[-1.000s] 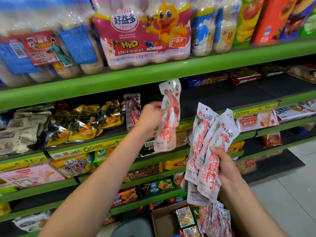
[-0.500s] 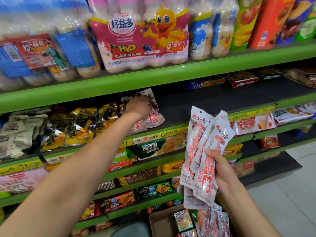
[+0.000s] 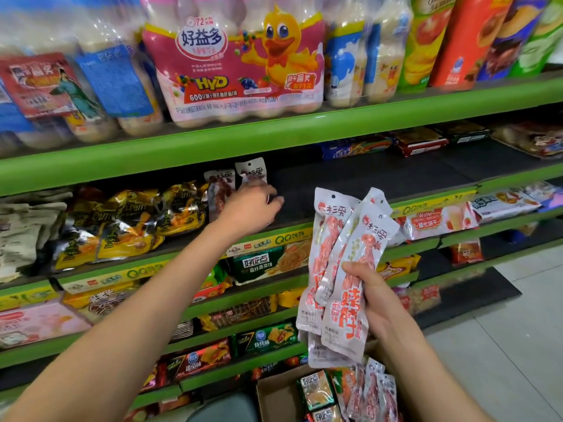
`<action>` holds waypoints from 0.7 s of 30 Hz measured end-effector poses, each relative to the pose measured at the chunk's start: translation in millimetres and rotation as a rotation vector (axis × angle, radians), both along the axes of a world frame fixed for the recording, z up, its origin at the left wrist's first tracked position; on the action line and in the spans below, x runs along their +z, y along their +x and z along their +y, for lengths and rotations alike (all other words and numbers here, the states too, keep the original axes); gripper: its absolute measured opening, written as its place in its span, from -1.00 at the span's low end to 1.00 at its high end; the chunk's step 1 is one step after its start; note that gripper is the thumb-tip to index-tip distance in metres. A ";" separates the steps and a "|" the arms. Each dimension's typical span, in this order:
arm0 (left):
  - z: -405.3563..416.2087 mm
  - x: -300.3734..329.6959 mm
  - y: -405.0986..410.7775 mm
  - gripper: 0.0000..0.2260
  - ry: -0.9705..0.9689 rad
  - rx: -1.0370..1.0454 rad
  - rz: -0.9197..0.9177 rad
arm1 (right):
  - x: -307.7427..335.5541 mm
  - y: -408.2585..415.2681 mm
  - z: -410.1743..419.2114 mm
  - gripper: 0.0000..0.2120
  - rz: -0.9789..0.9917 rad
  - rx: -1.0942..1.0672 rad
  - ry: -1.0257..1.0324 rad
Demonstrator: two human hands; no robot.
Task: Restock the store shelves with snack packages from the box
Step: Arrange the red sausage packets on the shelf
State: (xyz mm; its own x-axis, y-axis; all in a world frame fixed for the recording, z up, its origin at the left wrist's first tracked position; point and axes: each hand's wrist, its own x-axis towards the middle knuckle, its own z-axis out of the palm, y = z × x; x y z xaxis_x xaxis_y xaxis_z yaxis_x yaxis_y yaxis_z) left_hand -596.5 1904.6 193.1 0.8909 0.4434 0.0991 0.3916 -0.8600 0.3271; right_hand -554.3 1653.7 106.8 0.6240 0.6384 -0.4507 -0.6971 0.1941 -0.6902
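My left hand (image 3: 253,208) reaches onto the dark second shelf (image 3: 350,178), its fingers curled round the lower part of a white-and-red snack package (image 3: 251,171). That package stands upright beside another of the same kind (image 3: 220,185). My right hand (image 3: 376,298) grips a fanned bundle of several matching packages (image 3: 341,269), held upright in front of the shelves. Below it, an open cardboard box (image 3: 274,397) on the floor holds more snack packages.
Gold-and-yellow snack bags (image 3: 131,220) fill the shelf left of my left hand. A bottled-drink multipack (image 3: 243,71) and chip cans (image 3: 457,41) stand on the top shelf. Wafer packs (image 3: 435,220) lie to the right. Lower shelves carry biscuits. Grey tiled floor (image 3: 502,345) lies to the right.
My left hand carried one package from mid-air onto the second shelf and stood it up beside the first one. The bundle in my right hand stayed roughly where it was.
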 end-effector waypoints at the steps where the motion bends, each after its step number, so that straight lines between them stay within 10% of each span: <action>1: -15.7 4.2 -5.4 -0.64 -0.147 -0.025 -0.077 | 1.5 -0.2 2.1 -0.61 -0.011 -0.001 0.000; 17: -96.4 -35.2 -51.9 -0.83 -1.010 0.085 -0.119 | -0.8 -6.4 10.8 -0.70 -0.058 -0.020 0.040; 21: -88.7 -38.0 -63.2 -0.82 -1.514 0.102 -0.294 | -6.2 -2.6 5.1 -0.84 -0.017 -0.058 0.070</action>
